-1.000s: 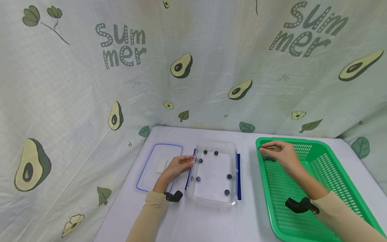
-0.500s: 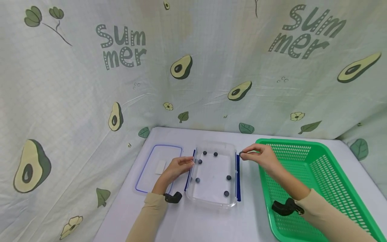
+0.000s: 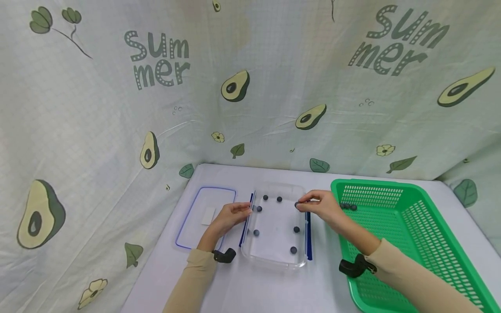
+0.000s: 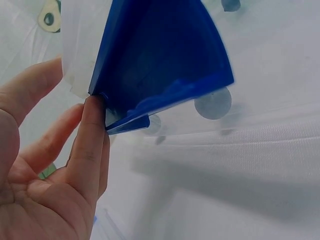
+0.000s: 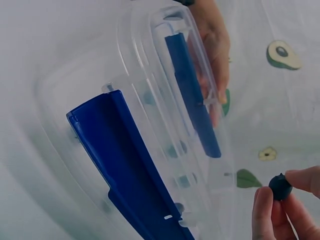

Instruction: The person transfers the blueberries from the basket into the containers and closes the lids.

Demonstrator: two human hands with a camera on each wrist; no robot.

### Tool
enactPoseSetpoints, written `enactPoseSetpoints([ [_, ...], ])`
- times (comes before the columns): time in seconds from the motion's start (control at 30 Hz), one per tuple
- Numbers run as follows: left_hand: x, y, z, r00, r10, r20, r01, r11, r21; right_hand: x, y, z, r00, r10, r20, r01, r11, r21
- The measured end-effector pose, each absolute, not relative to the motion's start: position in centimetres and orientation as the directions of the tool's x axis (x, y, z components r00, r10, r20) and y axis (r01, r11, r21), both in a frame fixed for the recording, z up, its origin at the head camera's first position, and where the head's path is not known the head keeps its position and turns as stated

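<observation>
Berry (image 3: 297,205) seen from the head view: pinched by the right hand (image 3: 323,208) near the clear tub's (image 3: 274,262) far right corner; height over its floor hard to tell. Six other berries (image 3: 296,229) lie scattered inside. Left hand (image 3: 228,219) at the tub's left side, fingers loosely extended, touching. Lid (image 3: 215,187) with blue edging, left. Green basket (image 3: 411,217) to the right, more berries in its far left corner.

Left wrist: fingers nearly straight, tips against the lower edge of a blue latch (image 4: 160,55); thumb apart from them. Round shapes show through the wall.

Right wrist: thumb and fingertips round the berry, apart from the tub. Two blue latches, hanging outward.
</observation>
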State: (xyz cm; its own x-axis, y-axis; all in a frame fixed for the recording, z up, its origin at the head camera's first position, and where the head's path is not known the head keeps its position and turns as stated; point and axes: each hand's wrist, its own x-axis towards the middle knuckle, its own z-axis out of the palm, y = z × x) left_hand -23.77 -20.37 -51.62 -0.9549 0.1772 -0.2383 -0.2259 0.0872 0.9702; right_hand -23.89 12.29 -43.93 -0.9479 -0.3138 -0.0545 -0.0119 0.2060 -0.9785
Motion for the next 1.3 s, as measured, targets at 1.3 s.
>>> enactPoseSetpoints([
  [1.3,-23.8,-20.4,-51.4,-0.952,0.177,-0.249,-0.245,0.049,0.968,-25.3,14.7,-43.1,-0.971,-0.225,-0.084,0.031,0.23,-0.973],
])
